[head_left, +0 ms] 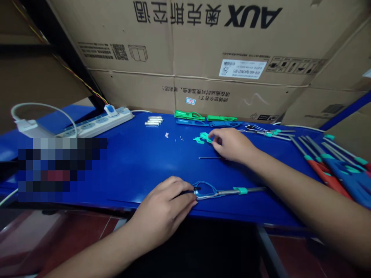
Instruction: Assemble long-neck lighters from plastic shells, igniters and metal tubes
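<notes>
My left hand (pixel 171 200) is closed around the handle end of a blue plastic lighter casing (pixel 207 184) at the table's front edge. The casing has an open loop. A metal tube (pixel 255 189) with a teal clip (pixel 241 190) extends from it to the right. Farther back, my right hand (pixel 230 143) pinches at a small pile of teal plastic pieces (pixel 203 136); its fingertips partly cover the nearest piece. A thin metal rod (pixel 207 158) lies just below that hand, its right end hidden.
Green casings (pixel 188 115) and blue casings (pixel 191 122) line the back, beside silver cylinders (pixel 153 121). Tiny pins (pixel 181 139) and pale bits (pixel 166 135) lie mid-table. Wired tubes (pixel 269 133) and long lighters (pixel 321 170) lie right. A power strip (pixel 101 121) stands left, a cardboard wall (pixel 199 85) behind.
</notes>
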Demonstrator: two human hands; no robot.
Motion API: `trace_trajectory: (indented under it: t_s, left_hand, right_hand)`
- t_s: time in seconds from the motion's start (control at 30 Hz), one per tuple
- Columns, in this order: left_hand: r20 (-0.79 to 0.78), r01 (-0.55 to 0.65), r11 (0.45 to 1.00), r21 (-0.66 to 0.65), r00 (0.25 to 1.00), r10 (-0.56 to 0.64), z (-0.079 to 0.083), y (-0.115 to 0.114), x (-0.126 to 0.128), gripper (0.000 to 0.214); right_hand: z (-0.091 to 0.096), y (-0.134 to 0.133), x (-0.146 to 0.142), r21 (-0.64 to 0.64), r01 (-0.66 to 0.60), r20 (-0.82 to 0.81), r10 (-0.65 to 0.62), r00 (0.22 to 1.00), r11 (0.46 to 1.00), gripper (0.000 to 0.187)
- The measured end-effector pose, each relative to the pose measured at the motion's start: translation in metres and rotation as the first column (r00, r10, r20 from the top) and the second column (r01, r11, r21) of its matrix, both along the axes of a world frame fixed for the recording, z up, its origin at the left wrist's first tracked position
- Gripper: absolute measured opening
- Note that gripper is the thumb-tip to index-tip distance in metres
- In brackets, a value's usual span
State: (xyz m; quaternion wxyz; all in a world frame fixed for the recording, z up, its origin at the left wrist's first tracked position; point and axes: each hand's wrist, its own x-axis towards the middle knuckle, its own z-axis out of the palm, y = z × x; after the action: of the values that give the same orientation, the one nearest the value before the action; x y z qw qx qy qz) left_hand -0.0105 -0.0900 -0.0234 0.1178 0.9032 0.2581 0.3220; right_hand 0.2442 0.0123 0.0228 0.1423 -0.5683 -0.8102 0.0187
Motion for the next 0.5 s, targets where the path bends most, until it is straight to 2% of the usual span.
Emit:
trace_trajectory:
  t_s: [0.03,0.1,0.17,0.23,0.37,0.5]
  left_hand:
    - [0.008,-0.001,1.0,0.013,1.0,0.001,-0.001,0.0,0.0,0.018]
    - [0.011,-0.001,0.999,0.039,1.0,0.001,-0.002,-0.001,-0.001,0.017]
    - [-0.002,0.006,0.999,0.051,1.0,-0.006,-0.002,-0.001,-0.002,0.017]
    - [-0.02,0.018,0.999,0.044,1.0,-0.017,-0.002,-0.002,-0.003,0.017]
    - [-0.044,0.02,0.999,0.025,0.999,-0.019,-0.001,-0.002,-0.005,0.019]
    - [-0.06,0.035,0.999,-0.012,0.998,-0.035,0.002,-0.002,-0.006,0.018]
  right_hand:
    - [0.003,-0.009,0.002,0.054,-0.031,-0.005,0.031,1.0,0.998,0.024]
    - [0.008,-0.03,0.005,0.151,-0.16,-0.067,0.172,0.983,0.975,0.019]
    - [0.009,-0.054,0.005,0.135,-0.346,-0.165,0.365,0.916,0.928,0.019]
    - [0.005,-0.077,0.003,0.102,-0.432,-0.233,0.444,0.866,0.896,0.019]
    - [-0.008,-0.104,-0.003,0.019,-0.456,-0.333,0.435,0.836,0.89,0.023]
    - [-0.015,-0.11,-0.007,-0.029,-0.447,-0.364,0.407,0.838,0.894,0.025]
